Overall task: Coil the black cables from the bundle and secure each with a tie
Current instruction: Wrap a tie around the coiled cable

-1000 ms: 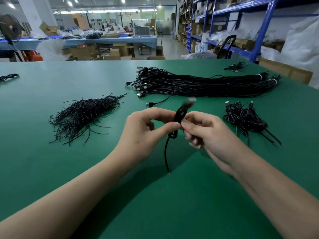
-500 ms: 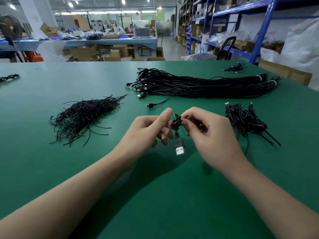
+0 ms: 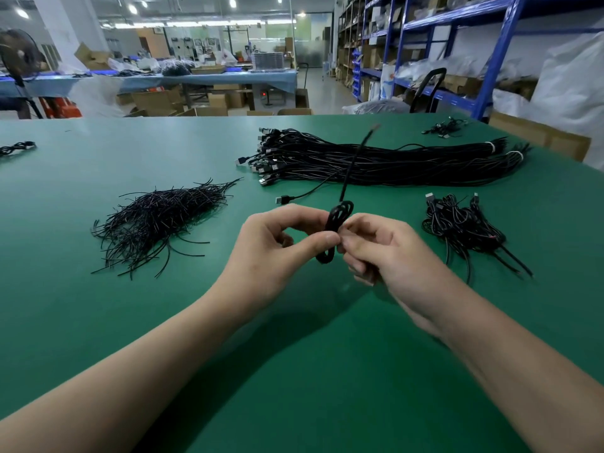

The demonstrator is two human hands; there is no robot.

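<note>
A small heap of coiled black cables lies finished at the right of the green surface — the long bundle of straight black USB cables behind is large, so most of the work looks left. The pile of thin black wire ties sits at left. Above the surface, the left hand pinches a small black cable coil, thumb to forefinger; the right hand has its grip curled on the other side — the free tail sticks up, blurred, no tie visible.
</note>
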